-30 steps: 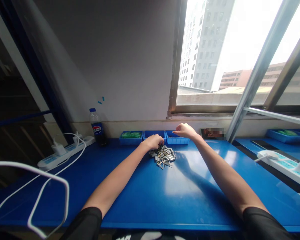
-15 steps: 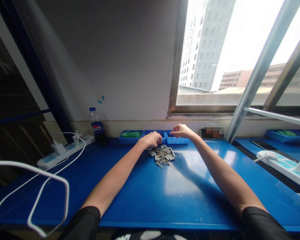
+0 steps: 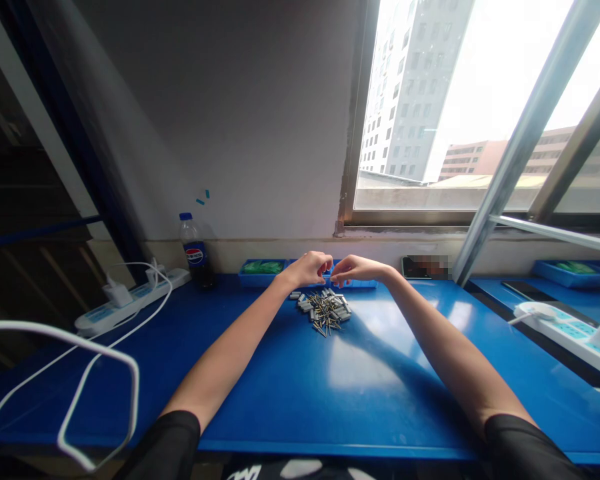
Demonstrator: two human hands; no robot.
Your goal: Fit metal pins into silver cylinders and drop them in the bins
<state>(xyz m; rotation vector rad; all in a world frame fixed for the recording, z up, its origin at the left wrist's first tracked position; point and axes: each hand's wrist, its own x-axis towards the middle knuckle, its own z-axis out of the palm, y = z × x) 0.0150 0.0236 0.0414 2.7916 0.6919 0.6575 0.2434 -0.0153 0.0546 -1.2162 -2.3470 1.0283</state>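
Biggest worry for me is the loose heap of slim brass-and-silver metal pins and chunky grey pieces (image 3: pixel 325 310) sitting right on the glossy blue tabletop (image 3: pixel 280 393), with nothing around it to stop stuff rolling, so one sleepy wrist brushing it could scatter the lot. Also, the fingertips are so close together that a fumbled little part could drop back in the pile or bounce into the blue plastic bin on the right (image 3: pixel 367 283), just behind the right hand, and good luck spotting it after that. As for the hands: the left hand (image 3: pixel 310 269) is up over the far edge of the heap, fingers curled in towards the thumb, and the right hand (image 3: pixel 355 268) comes in from the other side, wrist bent, fingers drooping in a loose pinch. They're nearly tip to tip, just a sliver apart as far as I can see, and neither is resting on the heap. Can't tell if either one is pinching a part, honestly, anything that small gets lost at this size, so I'm not calling it either way
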